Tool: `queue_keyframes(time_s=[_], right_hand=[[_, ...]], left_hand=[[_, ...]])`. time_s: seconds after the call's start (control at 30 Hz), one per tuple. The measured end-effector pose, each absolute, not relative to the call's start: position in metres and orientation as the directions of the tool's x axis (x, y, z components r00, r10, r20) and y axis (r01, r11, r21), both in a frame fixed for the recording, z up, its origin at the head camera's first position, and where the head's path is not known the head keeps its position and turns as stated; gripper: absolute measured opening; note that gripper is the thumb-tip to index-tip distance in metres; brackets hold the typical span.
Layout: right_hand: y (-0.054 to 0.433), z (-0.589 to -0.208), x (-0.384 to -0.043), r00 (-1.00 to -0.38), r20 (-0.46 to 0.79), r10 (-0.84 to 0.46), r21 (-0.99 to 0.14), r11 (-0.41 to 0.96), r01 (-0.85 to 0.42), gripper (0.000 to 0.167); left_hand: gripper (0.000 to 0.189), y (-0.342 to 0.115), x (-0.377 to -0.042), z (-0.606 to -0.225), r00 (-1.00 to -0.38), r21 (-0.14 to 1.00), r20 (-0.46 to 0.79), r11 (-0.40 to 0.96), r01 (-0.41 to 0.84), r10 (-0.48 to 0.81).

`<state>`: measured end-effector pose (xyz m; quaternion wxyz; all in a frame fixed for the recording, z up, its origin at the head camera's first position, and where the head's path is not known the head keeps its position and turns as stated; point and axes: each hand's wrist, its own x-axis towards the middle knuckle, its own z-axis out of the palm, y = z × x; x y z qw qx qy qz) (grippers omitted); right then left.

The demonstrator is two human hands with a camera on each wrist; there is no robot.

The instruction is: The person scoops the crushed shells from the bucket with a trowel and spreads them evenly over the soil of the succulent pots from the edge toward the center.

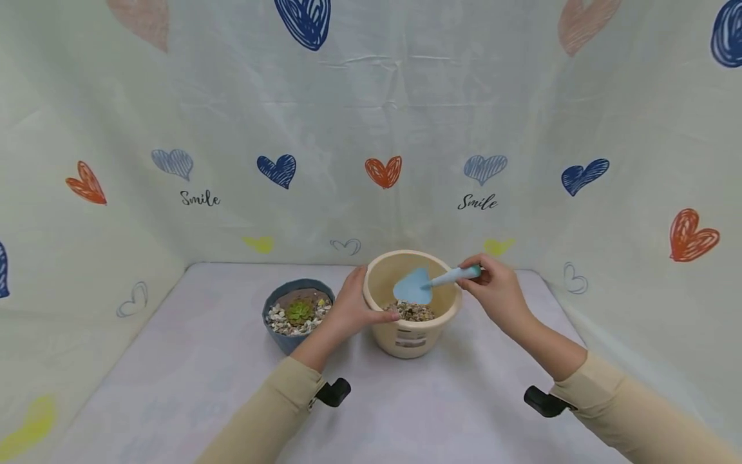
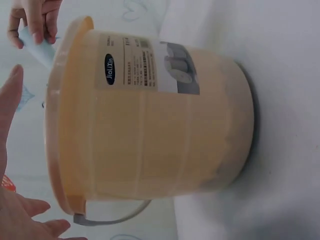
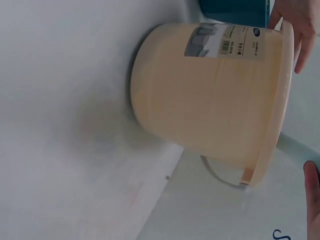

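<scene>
Holding a blue trowel inside the cream bucket.
Right hand pinches its handle; left hand, unclenched, touches the bucket's left side.

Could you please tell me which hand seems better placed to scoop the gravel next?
Probably the right hand: it grips the shovel by its handle, with the blade inside the bucket, close to the gravel. The left hand holds the bucket's rim, so it seems better suited to steadying.

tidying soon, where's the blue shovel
The blue shovel is right of centre in the head view, held in the right hand, blade inside the cream bucket.
</scene>
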<state>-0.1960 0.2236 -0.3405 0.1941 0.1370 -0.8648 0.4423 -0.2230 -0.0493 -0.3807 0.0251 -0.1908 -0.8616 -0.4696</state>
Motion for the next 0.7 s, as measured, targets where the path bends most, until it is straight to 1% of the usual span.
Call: queue_keyframes(time_s=[0.13,0.27,0.37,0.7], right_hand=[[0.221,-0.345,-0.201,-0.919,0.376,-0.121,-0.685,0.631,-0.364,0.02],[0.217,-0.35,-0.207,-0.933,0.31,-0.185,-0.653,0.672,-0.35,0.019],[0.214,-0.352,-0.211,-0.933,0.282,-0.225,-0.633,0.687,-0.357,0.018],[0.213,-0.35,-0.218,-0.9,0.277,-0.335,-0.59,0.681,-0.435,0.02]], left_hand=[[0.108,-0.047,-0.229,-0.385,-0.918,0.799,0.216,0.481,0.362,0.333],[0.109,-0.046,-0.231,-0.386,-0.928,0.812,0.159,0.491,0.317,0.335],[0.111,-0.046,-0.231,-0.387,-0.938,0.827,0.118,0.49,0.275,0.327],[0.121,-0.045,-0.229,-0.394,-0.952,0.845,0.089,0.485,0.227,0.292]])
